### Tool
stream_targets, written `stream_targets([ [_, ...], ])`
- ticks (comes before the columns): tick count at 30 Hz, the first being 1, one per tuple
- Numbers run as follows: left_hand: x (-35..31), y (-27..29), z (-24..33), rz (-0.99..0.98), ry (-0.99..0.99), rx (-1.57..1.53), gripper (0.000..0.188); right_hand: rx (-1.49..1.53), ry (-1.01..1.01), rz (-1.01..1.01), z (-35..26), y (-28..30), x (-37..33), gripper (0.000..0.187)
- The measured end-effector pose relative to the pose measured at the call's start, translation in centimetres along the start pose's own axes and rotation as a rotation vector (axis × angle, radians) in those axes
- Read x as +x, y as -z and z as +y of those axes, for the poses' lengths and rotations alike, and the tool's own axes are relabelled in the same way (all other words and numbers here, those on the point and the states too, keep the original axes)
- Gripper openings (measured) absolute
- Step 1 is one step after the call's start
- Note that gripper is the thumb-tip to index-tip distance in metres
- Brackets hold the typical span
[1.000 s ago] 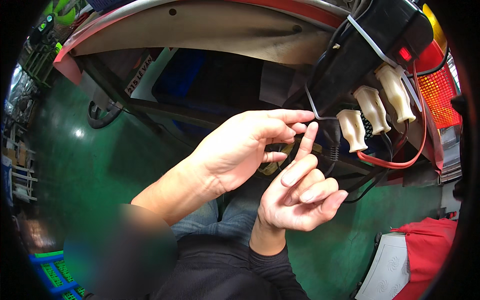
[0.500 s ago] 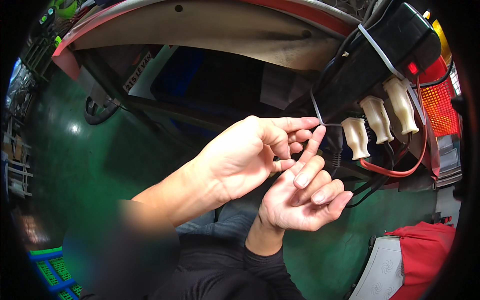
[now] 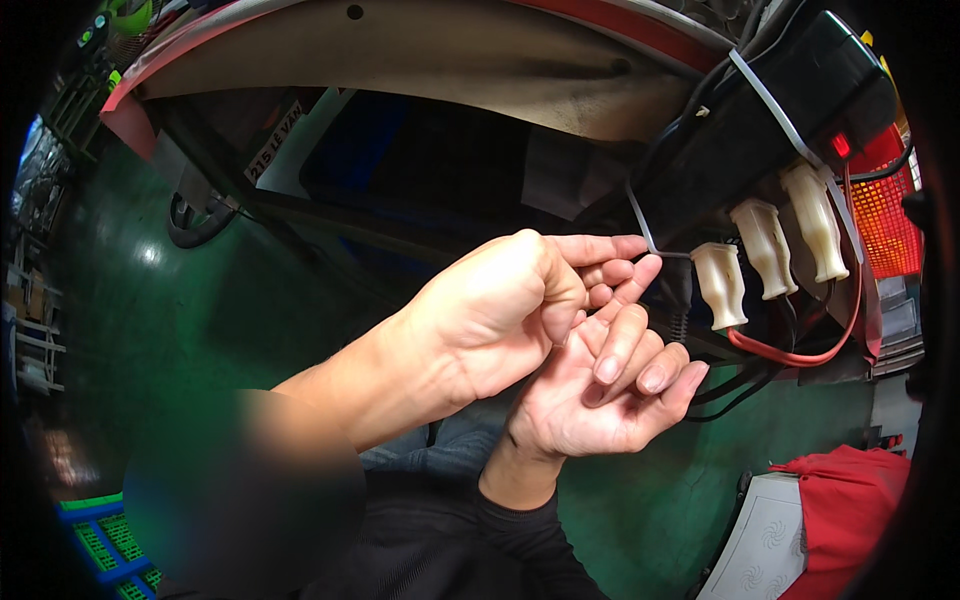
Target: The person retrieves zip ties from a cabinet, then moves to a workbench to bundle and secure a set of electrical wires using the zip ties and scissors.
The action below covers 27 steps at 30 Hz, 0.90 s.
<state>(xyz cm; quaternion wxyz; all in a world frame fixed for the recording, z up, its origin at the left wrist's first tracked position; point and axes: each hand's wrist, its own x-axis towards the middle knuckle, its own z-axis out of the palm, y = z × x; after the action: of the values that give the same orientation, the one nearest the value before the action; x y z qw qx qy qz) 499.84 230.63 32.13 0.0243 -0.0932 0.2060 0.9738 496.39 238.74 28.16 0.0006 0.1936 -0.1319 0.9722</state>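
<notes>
My left hand stretches one finger toward a thin pale cable tie, its tip at or touching the tie's lower end; the other fingers are bent. Beside it, my right hand is turned palm up, with one finger stretched toward the same spot and the others half curled and apart. The hands touch or overlap near their fingers. Neither visibly holds an object. Just right of the fingertips, a black plug hangs from a black power strip, next to several cream plugs.
A second white tie wraps the strip near its glowing red switch. Red wires loop below the plugs. Farther right stand a red basket and a white cabinet under red cloth. A tan panel spans the top.
Both hands have shifted slightly; the left has moved a little right with its fingertip still near the tie. The strip and plugs appear slightly farther right and lower in view.
</notes>
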Motion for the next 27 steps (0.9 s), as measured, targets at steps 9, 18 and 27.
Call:
stream_targets([
  [9,0.0,0.9,-0.3,0.007,-0.13,0.242,0.06,-0.449,0.018,-0.101,-2.2,0.7,-0.7,0.041],
  [18,4.1,4.5,0.4,-0.001,-1.201,1.441,0.025,-1.039,0.539,-0.231,-11.7,6.3,8.1,0.033],
  [27,6.9,5.2,1.8,-0.15,-1.683,1.5,0.016,-1.487,0.984,-0.849,-4.4,8.6,13.2,0.021],
])
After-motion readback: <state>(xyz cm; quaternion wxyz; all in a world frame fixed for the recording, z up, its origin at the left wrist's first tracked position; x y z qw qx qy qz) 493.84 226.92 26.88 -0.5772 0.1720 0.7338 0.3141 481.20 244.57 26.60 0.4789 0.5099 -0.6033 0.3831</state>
